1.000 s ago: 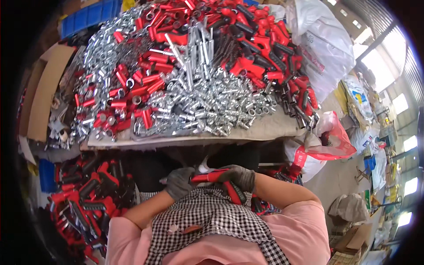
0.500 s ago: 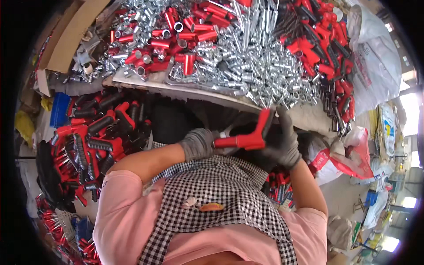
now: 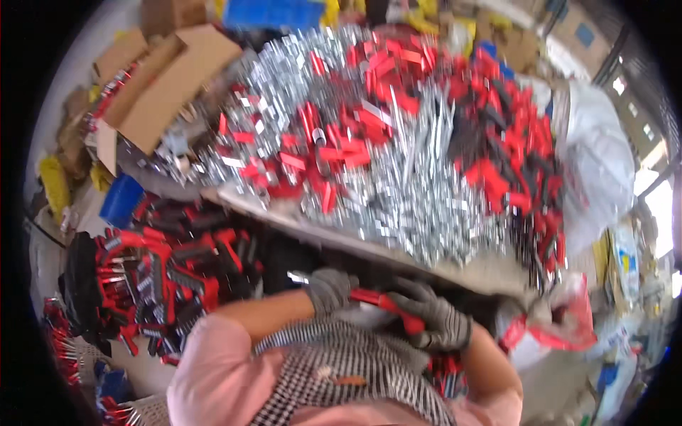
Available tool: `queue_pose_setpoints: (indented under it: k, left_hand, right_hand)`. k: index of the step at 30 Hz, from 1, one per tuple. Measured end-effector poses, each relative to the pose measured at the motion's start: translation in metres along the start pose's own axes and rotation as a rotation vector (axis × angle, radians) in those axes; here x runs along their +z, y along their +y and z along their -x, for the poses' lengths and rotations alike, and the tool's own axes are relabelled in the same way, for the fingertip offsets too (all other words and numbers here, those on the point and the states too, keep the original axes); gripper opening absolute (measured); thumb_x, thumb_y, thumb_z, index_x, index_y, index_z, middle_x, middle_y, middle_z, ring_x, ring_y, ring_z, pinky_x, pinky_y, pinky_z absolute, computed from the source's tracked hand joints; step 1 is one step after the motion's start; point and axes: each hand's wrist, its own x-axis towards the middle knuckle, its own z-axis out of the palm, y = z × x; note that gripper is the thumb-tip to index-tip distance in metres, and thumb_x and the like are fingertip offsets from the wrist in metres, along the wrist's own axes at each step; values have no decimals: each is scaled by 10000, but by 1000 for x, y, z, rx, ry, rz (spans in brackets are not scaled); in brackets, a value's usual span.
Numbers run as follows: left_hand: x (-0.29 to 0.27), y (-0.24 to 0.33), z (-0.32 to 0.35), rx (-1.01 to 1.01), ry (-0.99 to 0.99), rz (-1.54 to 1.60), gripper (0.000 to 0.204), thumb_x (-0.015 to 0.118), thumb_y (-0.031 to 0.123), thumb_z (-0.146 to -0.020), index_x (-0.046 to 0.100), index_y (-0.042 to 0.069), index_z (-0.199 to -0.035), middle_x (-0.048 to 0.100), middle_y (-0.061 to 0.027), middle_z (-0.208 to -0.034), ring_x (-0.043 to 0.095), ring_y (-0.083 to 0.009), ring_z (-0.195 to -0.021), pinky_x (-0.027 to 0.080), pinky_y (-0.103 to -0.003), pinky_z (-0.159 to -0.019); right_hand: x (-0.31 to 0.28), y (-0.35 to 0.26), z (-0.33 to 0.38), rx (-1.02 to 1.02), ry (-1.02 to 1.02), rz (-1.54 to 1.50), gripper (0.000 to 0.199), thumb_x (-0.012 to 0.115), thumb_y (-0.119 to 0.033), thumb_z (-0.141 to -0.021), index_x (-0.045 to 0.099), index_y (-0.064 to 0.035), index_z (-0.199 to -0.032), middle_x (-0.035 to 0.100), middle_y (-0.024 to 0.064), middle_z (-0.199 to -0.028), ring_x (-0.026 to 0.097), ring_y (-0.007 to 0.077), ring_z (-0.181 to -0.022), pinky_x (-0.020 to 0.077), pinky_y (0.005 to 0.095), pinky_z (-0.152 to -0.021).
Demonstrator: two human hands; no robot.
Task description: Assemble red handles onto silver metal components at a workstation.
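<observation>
My right hand [image 3: 435, 318], in a grey glove, is closed round a red, pistol-shaped tool handle [image 3: 408, 317]. The handle's red barrel points left, toward my other hand. My left hand [image 3: 331, 291], gloved alike, is closed at the barrel's end; a shiny metal piece [image 3: 298, 277] sticks out on its far left side. Whether that metal joins the barrel inside the fist is hidden. Both hands are in front of my checked apron [image 3: 334, 355], just below the table edge. Motion blurs the picture.
The table edge [image 3: 334, 245] runs across ahead. Heaped on it are silver metal parts [image 3: 419, 206], red tubes [image 3: 344, 153] and red-and-black handles [image 3: 497, 184]. More handles [image 3: 167, 273] are piled at left. A cardboard box [image 3: 177, 82] is far left, a white sack [image 3: 597, 163] right.
The view has tilted up, showing more of the table. The pistol-shaped handle has turned and its grip now points toward me. My right hand has closed round it; metal now shows beside my left hand.
</observation>
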Motion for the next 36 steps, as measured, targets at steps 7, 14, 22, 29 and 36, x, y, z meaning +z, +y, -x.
queue_pose_setpoints:
  k: [7, 14, 22, 29, 36]
  left_hand:
    - [-26, 22, 5, 369, 336, -656, 227, 555, 300, -736, 577, 120, -873, 614, -91, -813, 618, -262, -725, 476, -404, -644]
    - [51, -40, 1, 639, -664, 516, 627, 704, 409, -749, 519, 89, -1255, 577, -213, -1127, 567, -316, -1048, 435, -388, -875]
    - [-38, 37, 7, 301, 18, -473, 256, 649, 253, -714, 599, 78, -894, 650, -118, -835, 648, -293, -792, 512, -411, -689]
    - [78, -42, -26, 423, -946, 271, 531, 718, 483, -672, 639, 63, -986, 645, -217, -889, 616, -363, -854, 485, -469, -774]
    - [-20, 37, 9, 301, 70, -469, 207, 589, 297, -732, 646, 118, -819, 658, -124, -740, 644, -319, -679, 485, -477, -584]
  right_hand:
    - [74, 56, 45, 666, 40, -903, 470, 607, -290, -871, 493, -59, -1264, 625, 122, -1106, 580, 263, -1066, 465, 434, -919]
    - [62, 40, 18, 433, -167, -191, 335, 602, -168, -809, 602, -122, -1141, 654, 63, -973, 612, 243, -933, 460, 423, -889]
    - [67, 20, 26, 593, -100, -717, 475, 664, -144, -712, 602, -133, -1184, 642, 35, -968, 601, 194, -828, 480, 343, -743]
    - [46, 47, 17, -376, -41, 674, 217, 671, -265, -711, 678, -178, -910, 601, 73, -835, 594, 251, -759, 484, 385, -669]
    - [87, 41, 55, 873, 28, -1080, 393, 637, -177, -805, 605, -143, -1196, 644, 40, -898, 616, 177, -814, 513, 367, -754]
